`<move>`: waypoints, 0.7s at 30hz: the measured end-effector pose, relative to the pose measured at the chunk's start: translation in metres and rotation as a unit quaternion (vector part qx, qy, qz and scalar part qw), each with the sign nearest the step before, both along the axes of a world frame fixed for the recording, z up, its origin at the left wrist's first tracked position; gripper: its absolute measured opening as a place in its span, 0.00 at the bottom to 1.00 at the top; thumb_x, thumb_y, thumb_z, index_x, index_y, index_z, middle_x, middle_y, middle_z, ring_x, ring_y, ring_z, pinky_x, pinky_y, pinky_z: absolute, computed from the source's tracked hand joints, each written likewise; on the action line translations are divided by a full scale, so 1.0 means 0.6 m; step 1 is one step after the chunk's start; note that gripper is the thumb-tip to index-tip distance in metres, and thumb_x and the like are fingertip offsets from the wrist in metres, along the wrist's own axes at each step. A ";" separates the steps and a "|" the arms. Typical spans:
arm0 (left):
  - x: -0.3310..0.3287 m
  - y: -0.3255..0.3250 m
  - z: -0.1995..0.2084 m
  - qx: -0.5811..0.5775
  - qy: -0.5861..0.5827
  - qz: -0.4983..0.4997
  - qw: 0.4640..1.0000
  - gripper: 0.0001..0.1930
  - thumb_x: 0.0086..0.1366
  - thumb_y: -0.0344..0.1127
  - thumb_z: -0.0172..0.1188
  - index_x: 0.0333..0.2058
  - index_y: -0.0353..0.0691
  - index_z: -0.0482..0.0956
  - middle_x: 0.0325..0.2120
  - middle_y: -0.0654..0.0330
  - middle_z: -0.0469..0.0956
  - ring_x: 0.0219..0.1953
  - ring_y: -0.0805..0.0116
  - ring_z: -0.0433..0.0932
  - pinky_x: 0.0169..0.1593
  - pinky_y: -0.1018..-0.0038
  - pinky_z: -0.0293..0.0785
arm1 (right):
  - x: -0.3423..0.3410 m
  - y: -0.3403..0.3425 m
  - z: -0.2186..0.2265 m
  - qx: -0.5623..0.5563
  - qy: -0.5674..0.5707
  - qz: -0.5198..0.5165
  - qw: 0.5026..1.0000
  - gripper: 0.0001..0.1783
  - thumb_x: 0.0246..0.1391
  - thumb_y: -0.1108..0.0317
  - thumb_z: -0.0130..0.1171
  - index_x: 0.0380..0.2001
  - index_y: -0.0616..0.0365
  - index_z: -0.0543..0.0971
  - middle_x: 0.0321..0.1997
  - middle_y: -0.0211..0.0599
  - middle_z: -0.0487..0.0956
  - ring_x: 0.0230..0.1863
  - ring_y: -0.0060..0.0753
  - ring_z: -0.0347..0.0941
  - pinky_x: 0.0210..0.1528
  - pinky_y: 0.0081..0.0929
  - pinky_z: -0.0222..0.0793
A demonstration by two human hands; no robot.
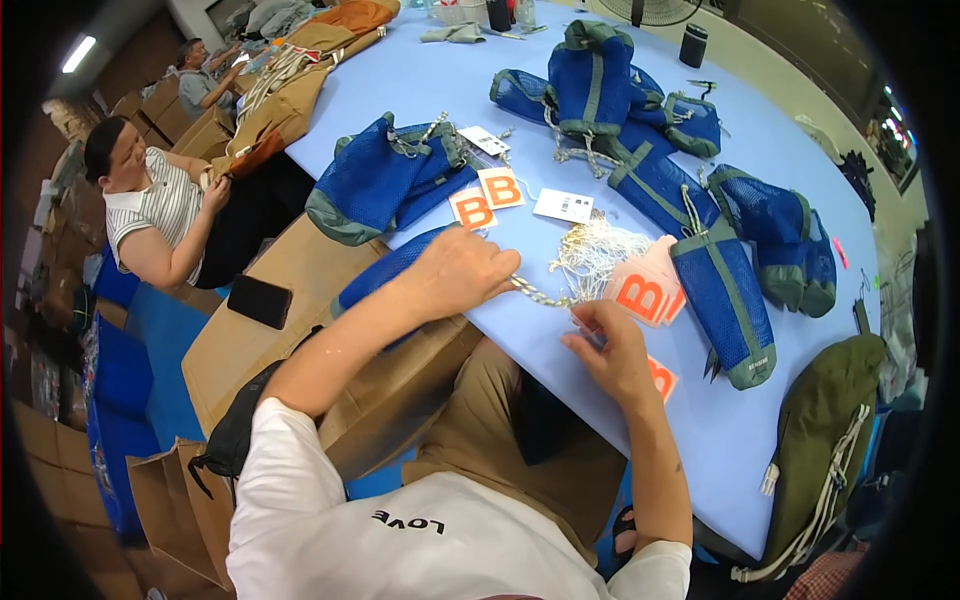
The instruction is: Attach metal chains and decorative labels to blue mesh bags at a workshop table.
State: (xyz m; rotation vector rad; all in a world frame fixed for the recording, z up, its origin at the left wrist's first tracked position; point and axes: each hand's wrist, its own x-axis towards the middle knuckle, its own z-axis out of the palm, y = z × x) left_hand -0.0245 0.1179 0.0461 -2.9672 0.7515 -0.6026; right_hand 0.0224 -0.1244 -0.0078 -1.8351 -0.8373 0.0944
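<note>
My left hand [455,272] pinches a light, dark-flecked cord [540,294] near the table's front edge. Under that hand lies a blue mesh pouch [385,272] with grey-green trim, partly covered by my forearm. The cord runs across to the curled fingertips of my right hand [615,350], which are closed at its far end; the exact grip is partly hidden. Just beyond my right hand are a heap of white looped strings [600,248] and a fanned stack of white cards with orange print [645,290]. Another such card [660,378] is partly beneath my right wrist.
More blue mesh pouches [365,180] lie left, behind and right [725,305] on the pale blue table [430,85]. White tags [563,206] and orange-printed cards [500,188] sit between them. An olive bag [825,440] is at right, a phone [260,302] on a carton at left. A co-worker [165,200] sits left.
</note>
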 end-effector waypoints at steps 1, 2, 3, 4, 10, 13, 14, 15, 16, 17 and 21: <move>0.000 0.009 0.019 0.001 -0.004 0.003 1.000 0.14 0.53 0.43 0.58 0.23 0.42 0.66 0.13 0.61 0.69 0.19 0.62 0.74 0.29 0.67 0.70 | -0.002 0.001 0.003 -0.047 -0.082 0.013 0.995 0.13 0.41 0.73 0.64 0.32 0.59 0.74 0.29 0.38 0.75 0.29 0.36 0.73 0.32 0.28 0.69; 0.002 0.020 0.040 0.032 -0.008 -0.006 0.999 0.15 0.53 0.47 0.58 0.23 0.42 0.66 0.13 0.61 0.70 0.18 0.62 0.73 0.26 0.67 0.68 | -0.002 0.002 0.004 -0.046 -0.086 0.015 0.995 0.13 0.41 0.73 0.64 0.32 0.59 0.74 0.29 0.38 0.75 0.29 0.36 0.73 0.32 0.28 0.69; 0.009 0.027 0.055 0.059 -0.011 -0.020 0.998 0.18 0.54 0.51 0.57 0.23 0.43 0.66 0.13 0.62 0.70 0.18 0.62 0.73 0.22 0.68 0.66 | 0.000 0.000 0.000 -0.064 -0.101 0.016 0.993 0.13 0.40 0.72 0.65 0.32 0.59 0.74 0.29 0.38 0.75 0.31 0.38 0.72 0.35 0.30 0.68; 0.011 0.036 0.073 0.106 -0.032 -0.007 0.994 0.22 0.55 0.58 0.53 0.22 0.43 0.67 0.11 0.61 0.70 0.15 0.62 0.73 0.21 0.69 0.67 | 0.002 0.002 -0.002 -0.078 -0.117 0.022 0.990 0.14 0.39 0.71 0.66 0.32 0.58 0.74 0.30 0.38 0.75 0.33 0.40 0.72 0.38 0.33 0.67; 0.074 0.101 0.150 0.205 -0.048 0.060 0.976 0.25 0.60 0.59 0.48 0.19 0.42 0.71 0.10 0.57 0.72 0.14 0.58 0.74 0.20 0.69 0.68 | -0.004 0.011 0.010 -0.091 -0.120 0.013 0.989 0.22 0.38 0.67 0.67 0.41 0.57 0.74 0.43 0.42 0.74 0.45 0.46 0.70 0.48 0.37 0.64; 0.123 0.139 0.147 0.207 -0.115 0.065 0.970 0.22 0.59 0.55 0.51 0.19 0.42 0.71 0.11 0.57 0.73 0.17 0.58 0.75 0.22 0.67 0.69 | -0.007 0.015 0.017 -0.033 -0.197 -0.014 0.980 0.29 0.40 0.64 0.67 0.49 0.56 0.72 0.54 0.45 0.68 0.53 0.48 0.66 0.53 0.37 0.63; 0.139 0.158 0.141 0.191 -0.118 0.094 0.970 0.20 0.58 0.52 0.54 0.19 0.41 0.73 0.13 0.57 0.74 0.20 0.57 0.77 0.24 0.66 0.69 | -0.008 0.014 0.020 -0.030 -0.219 -0.026 0.975 0.32 0.42 0.63 0.67 0.53 0.56 0.69 0.60 0.45 0.63 0.56 0.49 0.63 0.55 0.36 0.62; 0.155 0.179 0.130 0.189 -0.119 0.091 0.970 0.20 0.58 0.52 0.54 0.19 0.41 0.73 0.13 0.57 0.74 0.20 0.57 0.77 0.24 0.66 0.69 | -0.007 0.012 0.019 -0.031 -0.220 -0.029 0.975 0.32 0.42 0.63 0.67 0.53 0.56 0.69 0.60 0.45 0.63 0.56 0.49 0.63 0.55 0.36 0.62; 0.169 0.200 0.116 0.175 -0.124 0.140 0.967 0.19 0.58 0.52 0.54 0.20 0.41 0.73 0.14 0.56 0.74 0.20 0.56 0.76 0.24 0.64 0.69 | -0.007 0.010 0.019 -0.019 -0.198 -0.029 0.980 0.33 0.40 0.61 0.67 0.53 0.55 0.70 0.59 0.46 0.64 0.57 0.51 0.62 0.57 0.38 0.61; 0.176 0.219 0.097 0.161 -0.128 0.189 0.960 0.19 0.58 0.52 0.54 0.22 0.41 0.74 0.15 0.55 0.75 0.20 0.55 0.75 0.25 0.63 0.69 | -0.007 0.009 0.018 -0.006 -0.176 -0.029 0.984 0.34 0.39 0.60 0.68 0.52 0.55 0.70 0.59 0.47 0.64 0.58 0.52 0.61 0.58 0.40 0.59; 0.190 0.261 -0.020 0.091 -0.006 0.361 0.928 0.19 0.60 0.51 0.52 0.25 0.40 0.78 0.21 0.52 0.79 0.27 0.55 0.79 0.30 0.62 0.73 | 0.008 0.002 0.001 -0.010 -0.202 -0.039 0.979 0.33 0.39 0.60 0.68 0.51 0.56 0.71 0.58 0.48 0.65 0.56 0.52 0.63 0.56 0.40 0.61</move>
